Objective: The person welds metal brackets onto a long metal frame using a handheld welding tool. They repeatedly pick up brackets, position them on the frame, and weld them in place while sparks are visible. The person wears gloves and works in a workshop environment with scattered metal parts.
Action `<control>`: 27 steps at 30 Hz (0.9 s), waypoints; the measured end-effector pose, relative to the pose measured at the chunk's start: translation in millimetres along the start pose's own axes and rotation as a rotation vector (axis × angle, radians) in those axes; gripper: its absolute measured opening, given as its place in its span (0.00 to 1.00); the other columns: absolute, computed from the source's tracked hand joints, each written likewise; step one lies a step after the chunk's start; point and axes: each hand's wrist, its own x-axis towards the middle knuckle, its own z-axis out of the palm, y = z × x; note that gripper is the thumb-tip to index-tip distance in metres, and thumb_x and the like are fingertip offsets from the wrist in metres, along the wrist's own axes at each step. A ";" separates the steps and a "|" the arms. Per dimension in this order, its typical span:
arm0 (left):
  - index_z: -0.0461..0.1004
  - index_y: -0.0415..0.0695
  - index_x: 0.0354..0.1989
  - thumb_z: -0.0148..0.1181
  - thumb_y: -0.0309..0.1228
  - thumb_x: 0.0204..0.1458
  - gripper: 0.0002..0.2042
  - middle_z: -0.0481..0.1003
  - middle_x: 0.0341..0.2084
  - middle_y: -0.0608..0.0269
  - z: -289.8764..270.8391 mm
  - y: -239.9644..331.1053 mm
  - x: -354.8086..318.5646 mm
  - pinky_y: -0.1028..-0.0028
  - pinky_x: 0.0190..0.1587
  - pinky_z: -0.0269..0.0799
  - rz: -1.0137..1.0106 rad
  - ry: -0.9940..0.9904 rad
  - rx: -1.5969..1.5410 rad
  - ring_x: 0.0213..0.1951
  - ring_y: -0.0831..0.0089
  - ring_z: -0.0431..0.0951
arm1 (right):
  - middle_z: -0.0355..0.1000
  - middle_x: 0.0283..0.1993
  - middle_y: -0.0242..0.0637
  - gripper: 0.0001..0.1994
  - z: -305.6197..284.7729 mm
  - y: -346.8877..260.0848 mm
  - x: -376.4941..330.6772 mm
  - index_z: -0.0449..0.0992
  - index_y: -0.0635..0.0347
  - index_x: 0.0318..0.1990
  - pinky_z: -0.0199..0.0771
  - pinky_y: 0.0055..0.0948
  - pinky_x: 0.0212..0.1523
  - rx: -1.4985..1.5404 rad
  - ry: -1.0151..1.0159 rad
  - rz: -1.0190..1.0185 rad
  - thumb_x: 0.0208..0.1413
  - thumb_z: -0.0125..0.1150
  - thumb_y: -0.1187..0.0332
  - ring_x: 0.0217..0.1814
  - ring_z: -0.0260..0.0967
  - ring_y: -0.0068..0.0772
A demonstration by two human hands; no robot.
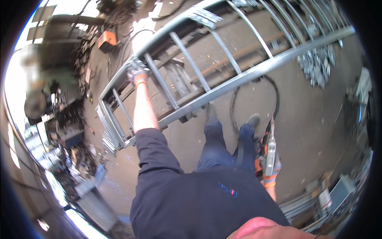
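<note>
Gleaming silver-grey, the metal frame looks ladder-like.

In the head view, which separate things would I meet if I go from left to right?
Orange box → gloved left hand → left shoe → handheld power tool in the gloved right hand → pile of small grey metal pieces.

Metal rungs bar the frame, with passable gaps between.
</note>
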 end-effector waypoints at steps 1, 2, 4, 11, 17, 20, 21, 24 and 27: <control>0.74 0.47 0.69 0.56 0.47 0.66 0.27 0.77 0.65 0.49 0.3 -9.4 1.8 0.55 0.66 0.74 0.504 0.172 0.790 0.66 0.53 0.77 | 0.79 0.40 0.31 0.22 -11.3 -0.4 5.4 0.78 0.66 0.62 0.80 0.28 0.31 -0.221 0.043 -0.170 0.61 0.71 0.73 0.33 0.78 0.24; 0.85 0.51 0.56 0.59 0.43 0.64 0.17 0.85 0.54 0.57 -9.5 -2.1 22.7 0.55 0.60 0.80 0.403 -0.213 0.827 0.58 0.56 0.85 | 0.79 0.42 0.30 0.22 -22.0 -0.9 12.1 0.78 0.66 0.62 0.80 0.29 0.32 -0.522 0.069 -0.359 0.61 0.71 0.75 0.32 0.77 0.24; 0.88 0.53 0.49 0.60 0.36 0.63 0.12 0.88 0.46 0.61 -38.4 25.3 4.1 0.54 0.52 0.82 0.348 -0.290 0.918 0.53 0.60 0.87 | 0.81 0.43 0.30 0.25 -38.2 0.1 25.3 0.77 0.66 0.63 0.82 0.31 0.36 -0.203 0.084 -0.163 0.58 0.74 0.75 0.34 0.78 0.25; 0.72 0.39 0.67 0.67 0.32 0.59 0.27 0.77 0.60 0.49 -104.2 197.2 -357.1 0.60 0.64 0.75 0.897 -0.496 -0.610 0.61 0.57 0.78 | 0.83 0.51 0.41 0.31 -74.1 47.4 111.4 0.78 0.64 0.63 0.82 0.35 0.52 -0.011 0.182 -0.247 0.48 0.82 0.75 0.52 0.82 0.40; 0.59 0.44 0.78 0.70 0.53 0.55 0.46 0.61 0.76 0.40 218.8 256.1 -575.2 0.49 0.72 0.64 1.086 -1.142 -0.002 0.73 0.38 0.65 | 0.83 0.51 0.44 0.26 -49.9 144.8 217.4 0.81 0.61 0.59 0.81 0.40 0.55 -0.342 0.406 -0.240 0.51 0.80 0.71 0.53 0.82 0.46; 0.54 0.40 0.81 0.64 0.68 0.55 0.55 0.49 0.81 0.39 417.7 274.0 -588.3 0.46 0.77 0.57 0.955 -1.087 0.509 0.79 0.35 0.53 | 0.81 0.56 0.49 0.19 -30.9 192.0 245.3 0.80 0.62 0.59 0.78 0.43 0.61 -0.449 0.414 -0.121 0.62 0.68 0.68 0.58 0.80 0.53; 0.50 0.40 0.82 0.63 0.69 0.54 0.57 0.48 0.81 0.37 468.5 279.3 -585.1 0.46 0.77 0.56 0.949 -0.994 0.461 0.79 0.34 0.53 | 0.80 0.56 0.50 0.18 -26.9 202.9 252.4 0.80 0.62 0.59 0.78 0.43 0.62 -0.410 0.396 -0.175 0.63 0.65 0.69 0.58 0.79 0.54; 0.39 0.38 0.84 0.65 0.70 0.53 0.63 0.46 0.81 0.34 584.8 299.0 -580.9 0.48 0.79 0.54 0.986 -0.888 0.645 0.80 0.36 0.51 | 0.80 0.56 0.48 0.17 -16.3 228.7 272.1 0.79 0.64 0.58 0.79 0.43 0.60 -0.479 0.367 -0.250 0.65 0.57 0.72 0.58 0.79 0.53; 0.46 0.36 0.80 0.66 0.62 0.56 0.55 0.61 0.74 0.34 635.2 301.8 -579.4 0.51 0.72 0.65 1.015 -0.830 0.454 0.72 0.37 0.66 | 0.80 0.53 0.48 0.23 -8.9 235.3 279.1 0.85 0.58 0.52 0.82 0.45 0.49 -0.562 0.289 -0.177 0.44 0.66 0.67 0.50 0.81 0.48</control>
